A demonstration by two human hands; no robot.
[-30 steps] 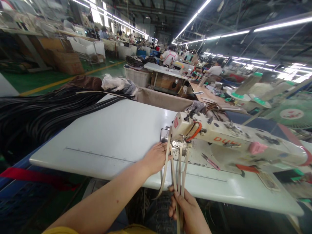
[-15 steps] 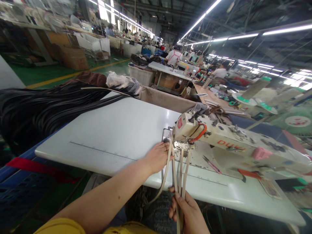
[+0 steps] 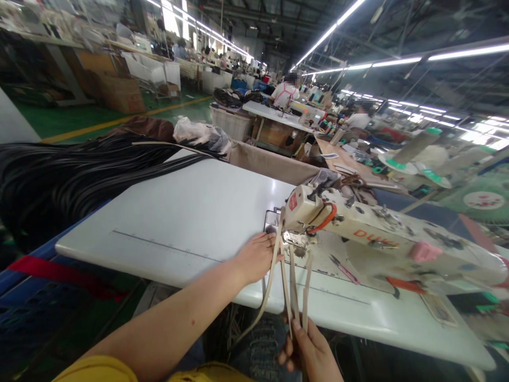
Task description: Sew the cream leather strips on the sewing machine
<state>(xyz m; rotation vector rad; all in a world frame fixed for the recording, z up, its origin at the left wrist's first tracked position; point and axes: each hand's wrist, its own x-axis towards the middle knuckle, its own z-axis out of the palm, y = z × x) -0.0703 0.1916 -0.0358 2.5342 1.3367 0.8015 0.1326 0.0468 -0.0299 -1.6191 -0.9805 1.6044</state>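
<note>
A white sewing machine [image 3: 350, 225] stands on a pale table [image 3: 167, 212]. My left hand [image 3: 258, 257] lies flat on the tabletop just left of the needle area, fingers stretched toward the machine's head and touching the beige strips there. One beige strip [image 3: 267, 289] hangs from the machine head past that hand and over the table's front edge. My right hand [image 3: 308, 345], below the edge, is closed round several narrow beige strips [image 3: 293, 286] that run down from the needle area. The needle and the strips' ends are hidden.
Pink-handled thread snips [image 3: 345, 269] lie right of the needle. A heap of black strips [image 3: 79, 180] covers the table's far left, with a single beige strip across it. A blue crate [image 3: 51, 307] stands below left. Another person [image 3: 285, 93] sits at a table farther back.
The strips in my right hand have spread apart between the needle area and my fingers. My right hand has shifted slightly; my left hand stays in place.
</note>
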